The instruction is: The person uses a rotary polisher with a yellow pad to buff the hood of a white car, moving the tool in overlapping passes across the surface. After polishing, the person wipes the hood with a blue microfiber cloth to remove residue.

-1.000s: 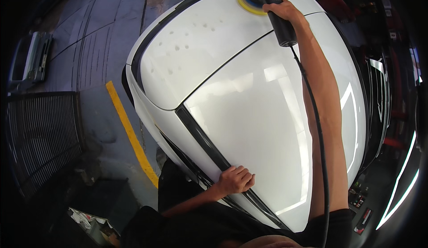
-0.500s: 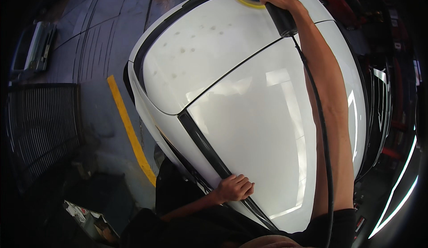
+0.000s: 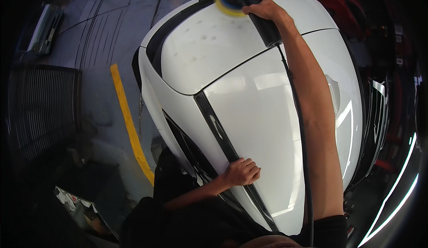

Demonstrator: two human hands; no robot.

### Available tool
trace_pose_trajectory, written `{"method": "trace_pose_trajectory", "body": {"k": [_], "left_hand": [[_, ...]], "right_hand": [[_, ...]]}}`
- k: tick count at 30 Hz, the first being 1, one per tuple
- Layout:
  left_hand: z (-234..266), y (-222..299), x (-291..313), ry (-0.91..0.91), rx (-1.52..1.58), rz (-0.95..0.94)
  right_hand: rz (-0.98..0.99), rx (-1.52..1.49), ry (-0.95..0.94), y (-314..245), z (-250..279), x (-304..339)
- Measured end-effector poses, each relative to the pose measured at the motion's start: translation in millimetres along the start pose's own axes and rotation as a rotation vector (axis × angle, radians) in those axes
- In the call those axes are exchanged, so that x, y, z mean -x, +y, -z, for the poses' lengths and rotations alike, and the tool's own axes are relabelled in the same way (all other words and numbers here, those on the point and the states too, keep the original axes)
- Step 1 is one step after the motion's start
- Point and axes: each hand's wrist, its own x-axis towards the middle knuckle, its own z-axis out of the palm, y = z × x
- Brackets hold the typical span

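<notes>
My right hand (image 3: pixel 267 8) is wrapped round a black corded polisher (image 3: pixel 266 30) at the far side of a white car (image 3: pixel 254 118). The polisher's round yellow pad (image 3: pixel 225 8) rests on the white panel beyond the dark seam. Faint grey dabs (image 3: pixel 205 37) dot that panel, nearer to me than the pad. From the tool a black cord (image 3: pixel 300 114) runs back along my right forearm. My left hand (image 3: pixel 243 172) is a closed fist leaning on the roof edge, over the black trim strip (image 3: pixel 216 125); nothing shows in it.
A yellow line (image 3: pixel 127 114) crosses the grey floor left of the car. Farther left stand a slatted dark gate (image 3: pixel 44 105) and an open box (image 3: pixel 82 208) with things inside. A red car (image 3: pixel 336 7) is at the far right, with a black glossy vehicle (image 3: pixel 376 123) nearer.
The polisher and my right hand have shifted left over the panel. My view has moved, so the car sits differently in it. My left fist stays on the roof edge.
</notes>
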Motion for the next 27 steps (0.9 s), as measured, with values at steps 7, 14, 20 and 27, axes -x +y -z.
{"method": "trace_pose_trajectory", "body": {"k": [7,14,20,27], "left_hand": [[-1,0,3,0.049,-0.002,-0.014],[-1,2,6,0.070,0.001,-0.001],[3,6,6,0.066,0.006,-0.001],[1,8,7,0.107,0.024,-0.003]], "right_hand": [[0.014,-0.088,-0.048,-29,-22,46],[0.090,-0.056,-0.041,-65,-50,103],[0.118,-0.012,-0.079,-89,-58,133],[0.133,0.003,-0.068,-86,-65,164]]}}
